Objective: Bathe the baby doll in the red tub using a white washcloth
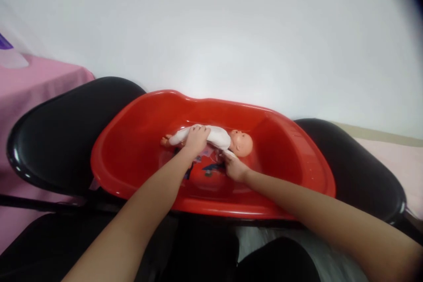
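Observation:
A baby doll (pixel 218 135) in white clothing lies on its side inside a red plastic baby bathtub (pixel 125 172). Its bald head (pixel 243 143) points to the right and its feet to the left. My left hand (pixel 197 139) lies over the doll's middle, fingers curled across the white cloth. Lower down, my right hand (pixel 235 167) is closed around the doll's white-sleeved arm (pixel 229 153), near the shoulder. Part of the doll's front is hidden behind my left hand. Colourful pictures (pixel 213 167) show on the tub's floor beneath the doll.
Black padded seats (pixel 62 132) stick out under both ends of the tub, the right one (pixel 357 167) partly behind its rim. A pink cloth-covered surface (pixel 42 75) with a white and purple object stands at left. A white wall (pixel 211 31) rises behind.

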`<state>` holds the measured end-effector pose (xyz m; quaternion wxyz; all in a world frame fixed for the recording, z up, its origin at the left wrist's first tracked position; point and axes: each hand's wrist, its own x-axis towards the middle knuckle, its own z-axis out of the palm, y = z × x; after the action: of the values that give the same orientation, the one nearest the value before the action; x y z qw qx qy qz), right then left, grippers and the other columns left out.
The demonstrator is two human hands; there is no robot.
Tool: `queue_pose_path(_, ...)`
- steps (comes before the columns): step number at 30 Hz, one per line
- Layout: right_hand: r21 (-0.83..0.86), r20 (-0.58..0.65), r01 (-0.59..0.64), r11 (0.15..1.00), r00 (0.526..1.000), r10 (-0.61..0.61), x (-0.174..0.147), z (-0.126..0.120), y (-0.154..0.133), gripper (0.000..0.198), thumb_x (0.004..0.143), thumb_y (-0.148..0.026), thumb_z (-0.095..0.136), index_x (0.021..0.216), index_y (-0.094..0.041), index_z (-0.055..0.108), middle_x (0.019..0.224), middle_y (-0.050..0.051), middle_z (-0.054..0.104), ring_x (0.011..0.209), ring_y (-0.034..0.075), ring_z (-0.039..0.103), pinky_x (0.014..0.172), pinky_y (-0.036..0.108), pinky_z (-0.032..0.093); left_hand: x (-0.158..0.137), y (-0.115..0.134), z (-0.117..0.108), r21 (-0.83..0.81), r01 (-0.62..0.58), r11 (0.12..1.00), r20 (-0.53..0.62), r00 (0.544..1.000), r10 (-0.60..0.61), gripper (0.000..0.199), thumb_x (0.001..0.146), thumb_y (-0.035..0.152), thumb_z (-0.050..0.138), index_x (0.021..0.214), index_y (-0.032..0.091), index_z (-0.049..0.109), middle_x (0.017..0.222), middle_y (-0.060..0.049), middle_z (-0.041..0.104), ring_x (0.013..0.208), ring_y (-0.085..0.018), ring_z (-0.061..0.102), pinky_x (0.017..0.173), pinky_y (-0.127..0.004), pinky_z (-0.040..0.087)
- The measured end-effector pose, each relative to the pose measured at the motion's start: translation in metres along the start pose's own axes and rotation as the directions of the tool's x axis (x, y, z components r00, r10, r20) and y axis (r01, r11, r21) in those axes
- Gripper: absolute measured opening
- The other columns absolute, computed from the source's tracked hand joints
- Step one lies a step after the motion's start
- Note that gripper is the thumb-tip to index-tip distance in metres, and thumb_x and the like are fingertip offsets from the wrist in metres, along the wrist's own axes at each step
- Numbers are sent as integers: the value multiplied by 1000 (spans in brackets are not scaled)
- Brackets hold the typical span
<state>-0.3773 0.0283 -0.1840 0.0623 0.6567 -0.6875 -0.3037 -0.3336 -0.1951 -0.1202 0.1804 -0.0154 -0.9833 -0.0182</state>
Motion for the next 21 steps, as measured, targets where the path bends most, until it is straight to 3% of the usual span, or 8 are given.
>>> queue_pose_path(2, -35, -16, 49, 998, 999, -50, 6, -23, 1, 27, 92, -23, 53, 96, -13, 78, 97, 12, 72, 120, 32, 57, 122, 54, 21, -1, -1, 0, 4, -6, 1000, 2, 1000, 6, 26, 91, 11, 44, 112, 16, 59, 111, -10, 62, 108, -27, 53, 90, -41, 39)
queue_pose_path(5, -35, -183, 102, 994, 977, -106, 20, -46, 17, 33, 97, -25, 46, 109, -10, 73, 118, 14, 66, 128, 30, 49, 123, 52, 18, -2, -1, 1, 9, -3, 1000, 11, 1000, 3, 23, 91, 12, 46, 109, 16, 59, 109, -10, 62, 107, -27, 53, 88, -40, 40)
queue_pose_path(7, -13, -257, 119, 993, 959, -118, 24, -45, 30, 34, 98, -24, 44, 115, -10, 70, 122, 13, 64, 130, 25, 47, 124, 48, 21, -2, -1, 2, 11, 0, 1000, 10, 1000, 0, 21, 90, 13, 48, 107, 16, 59, 109, -10, 63, 106, -27, 54, 87, -40, 40)
queue_pose_path(9, 28, -257, 119, 993, 960, -108, 17, -34, 40, 30, 98, -20, 46, 112, -12, 70, 116, 10, 66, 127, 21, 49, 123, 44, 24, -1, -1, 2, 11, -3, 1000, -1, 1000, 3, 23, 90, 13, 47, 111, 16, 59, 110, -10, 63, 106, -27, 54, 90, -40, 40)
queue_pose_path(13, 84, -235, 48, 995, 972, -27, -23, -20, 43, 23, 96, -17, 50, 102, -13, 72, 112, 9, 67, 120, 22, 53, 120, 49, 27, -1, -2, 4, 5, -6, 1000, 17, 1000, 6, 27, 90, 11, 44, 112, 15, 59, 111, -11, 62, 108, -27, 54, 92, -41, 40)
queue_pose_path(18, 156, -372, -106, 982, 915, 158, -76, -52, 53, 34, 101, -18, 39, 127, -18, 61, 130, 9, 59, 124, 23, 48, 113, 47, 32, -1, -5, 10, -8, -11, 1000, 48, 999, 11, 28, 87, 10, 45, 109, 16, 61, 111, -11, 62, 110, -27, 54, 93, -42, 40)
queue_pose_path(21, 208, -363, -225, 952, 886, 289, -89, -65, 63, 41, 99, -15, 39, 138, -16, 52, 141, 13, 50, 129, 27, 43, 106, 44, 37, -2, -3, 11, -10, 5, 1000, 117, 993, -4, 29, 87, 12, 46, 110, 16, 62, 112, -12, 62, 109, -28, 55, 93, -43, 41)
